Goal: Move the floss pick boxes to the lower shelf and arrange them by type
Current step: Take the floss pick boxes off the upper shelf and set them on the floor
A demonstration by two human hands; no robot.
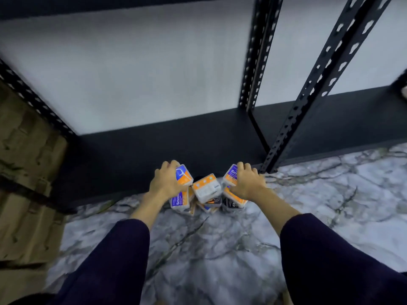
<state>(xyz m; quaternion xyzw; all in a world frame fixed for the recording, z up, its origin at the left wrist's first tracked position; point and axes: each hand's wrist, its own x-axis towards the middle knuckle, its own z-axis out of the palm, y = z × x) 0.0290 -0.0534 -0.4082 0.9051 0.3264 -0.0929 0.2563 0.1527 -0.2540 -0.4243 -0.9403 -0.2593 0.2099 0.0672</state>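
The orange-and-blue floss pick boxes (207, 190) form a cluster held between both hands, above the marbled floor (220, 249) and just in front of the black lower shelf (154, 139). Labels read "Smo…", the rest covered. The left hand (165, 181) grips one box; the right hand (248, 181) grips another. Lower boxes are blurred and partly hidden.
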